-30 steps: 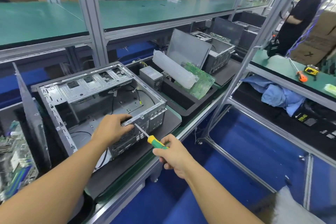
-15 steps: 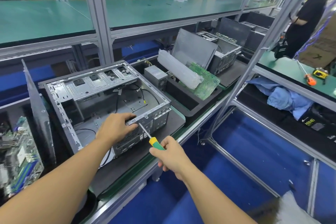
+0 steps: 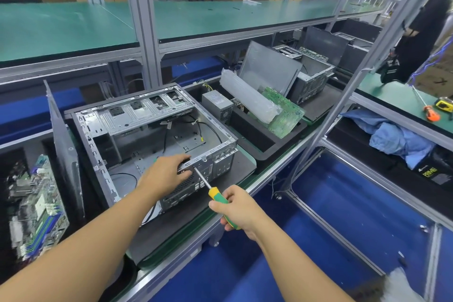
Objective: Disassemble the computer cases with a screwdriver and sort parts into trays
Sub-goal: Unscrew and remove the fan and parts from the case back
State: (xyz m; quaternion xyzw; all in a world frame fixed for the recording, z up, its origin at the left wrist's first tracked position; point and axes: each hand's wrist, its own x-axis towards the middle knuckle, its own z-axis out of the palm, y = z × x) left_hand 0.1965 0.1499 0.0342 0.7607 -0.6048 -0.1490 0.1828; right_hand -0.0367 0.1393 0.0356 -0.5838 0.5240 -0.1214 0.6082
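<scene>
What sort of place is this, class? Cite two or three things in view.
Probably an electronics disassembly workshop: an opened computer case, a black tray holding a removed circuit board and power supply, and a screwdriver in the right hand.

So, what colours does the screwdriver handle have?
Yellow and green: the screwdriver handle shows best in the head view.

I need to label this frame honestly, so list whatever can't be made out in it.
All in the head view:
Tip of the screwdriver: whether it sits in a screw on the computer case is too small to tell, close beside the left hand.
End of the screwdriver handle: covered by the right hand.
Label on the power supply: too small to read.
The circuit board at left: partly in dark shadow.
</scene>
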